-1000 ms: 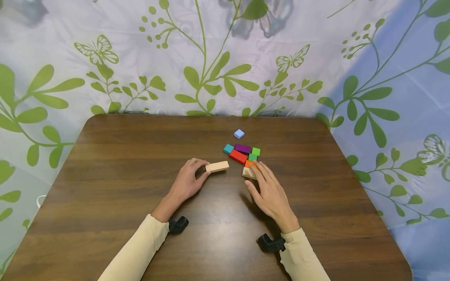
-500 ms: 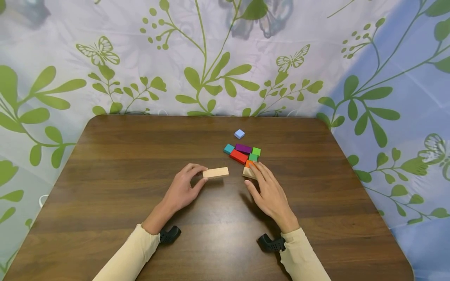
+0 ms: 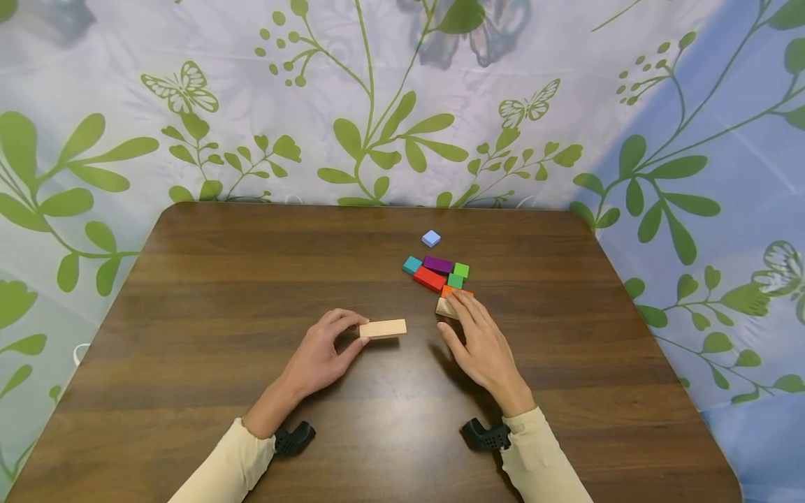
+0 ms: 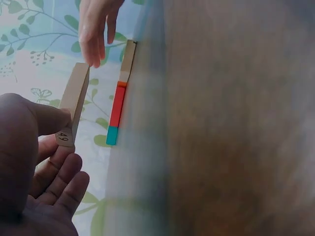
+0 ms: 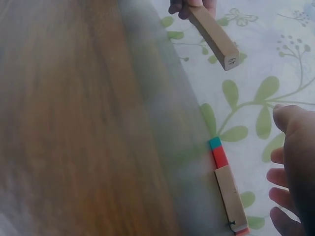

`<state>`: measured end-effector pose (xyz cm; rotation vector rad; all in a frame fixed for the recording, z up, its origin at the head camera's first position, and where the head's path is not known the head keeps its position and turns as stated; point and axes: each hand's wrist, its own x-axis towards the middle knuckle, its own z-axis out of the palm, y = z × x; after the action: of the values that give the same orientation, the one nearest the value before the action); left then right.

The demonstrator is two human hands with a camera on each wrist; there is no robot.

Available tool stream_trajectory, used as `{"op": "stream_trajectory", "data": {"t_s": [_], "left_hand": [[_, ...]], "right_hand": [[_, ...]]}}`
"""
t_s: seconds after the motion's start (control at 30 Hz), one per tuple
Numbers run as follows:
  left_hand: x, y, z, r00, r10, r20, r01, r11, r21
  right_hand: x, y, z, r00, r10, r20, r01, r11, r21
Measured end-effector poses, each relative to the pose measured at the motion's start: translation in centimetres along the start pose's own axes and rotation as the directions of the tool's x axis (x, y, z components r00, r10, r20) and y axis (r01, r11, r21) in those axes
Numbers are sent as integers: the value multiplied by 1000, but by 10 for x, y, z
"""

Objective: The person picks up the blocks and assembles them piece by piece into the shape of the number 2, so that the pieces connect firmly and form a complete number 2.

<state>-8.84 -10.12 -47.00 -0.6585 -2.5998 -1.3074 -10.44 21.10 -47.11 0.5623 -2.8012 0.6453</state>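
Note:
My left hand (image 3: 316,360) pinches a plain wooden block (image 3: 385,328) by its left end, thumb on one side and fingers on the other. In the left wrist view the block's end, with a printed number, faces the camera, and the block is held up off the table. My right hand (image 3: 487,349) is over the near end of a group of blocks, its fingers extended and lying over an orange block (image 3: 446,292) and another plain wooden block (image 3: 446,308). The right parts of both blocks are hidden under those fingers. In the right wrist view the thumb (image 5: 289,119) stands apart from the fingers.
Beyond the right hand lie a red block (image 3: 430,279), a purple block (image 3: 438,265), a teal block (image 3: 411,264) and two green blocks (image 3: 455,281), close together. A light blue block (image 3: 430,238) sits apart, farther back on the brown table (image 3: 220,279). A leaf-patterned cloth (image 3: 251,105) hangs behind.
My left hand has drawn the plain wooden block toward me and slightly left, away from the group. My right hand and the blocks by it have stayed put.

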Motion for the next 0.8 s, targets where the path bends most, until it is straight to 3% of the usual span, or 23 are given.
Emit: {"op": "stream_trajectory", "data": {"t_s": [0.37, 0.8], "left_hand": [[-12, -10, 4, 1000, 28, 8, -28, 1000, 3], [-16, -11, 5, 998, 53, 33, -53, 999, -2]], "right_hand": [[0, -1, 3, 999, 24, -26, -22, 999, 45], [1, 9, 9, 991, -3, -135, 14, 997, 81]]}}
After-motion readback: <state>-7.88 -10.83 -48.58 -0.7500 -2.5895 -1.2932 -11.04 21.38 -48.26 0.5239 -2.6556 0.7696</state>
